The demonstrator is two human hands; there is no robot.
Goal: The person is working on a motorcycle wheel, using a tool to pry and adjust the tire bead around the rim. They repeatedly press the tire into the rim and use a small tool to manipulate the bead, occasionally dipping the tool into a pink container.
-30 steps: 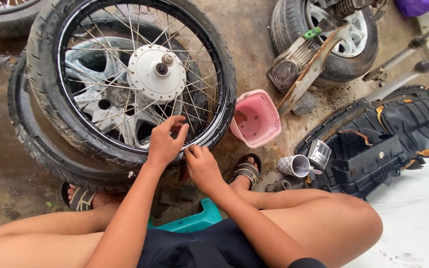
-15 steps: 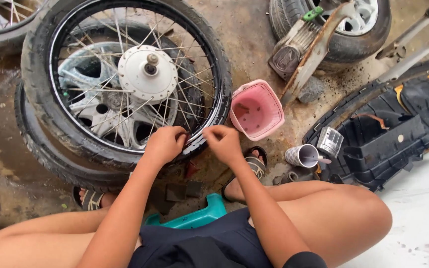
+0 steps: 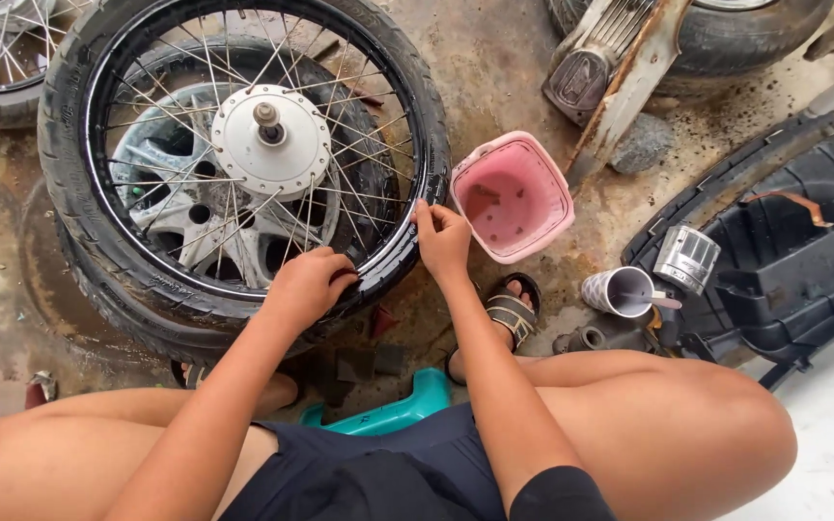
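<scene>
A spoked motorcycle wheel with a black tyre (image 3: 79,203) and silver hub (image 3: 267,140) lies flat on top of another tyre and alloy wheel. My left hand (image 3: 309,287) presses on the near edge of the tyre at the rim, fingers curled over it. My right hand (image 3: 443,238) grips the tyre's right edge, fingers pinched at the rim. I sit low on a teal stool (image 3: 393,410), knees spread to either side.
A pink plastic tub (image 3: 514,198) stands right of the wheel. Past it are a metal cup (image 3: 618,291), a small finned metal part (image 3: 685,258), black plastic bodywork (image 3: 784,251), a rusty frame piece (image 3: 620,87) and another tyre. The concrete floor is wet and dirty.
My hands have spread apart along the tyre's edge: the left slid nearer along the rim, the right moved to the wheel's right side. The view has tilted closer.
</scene>
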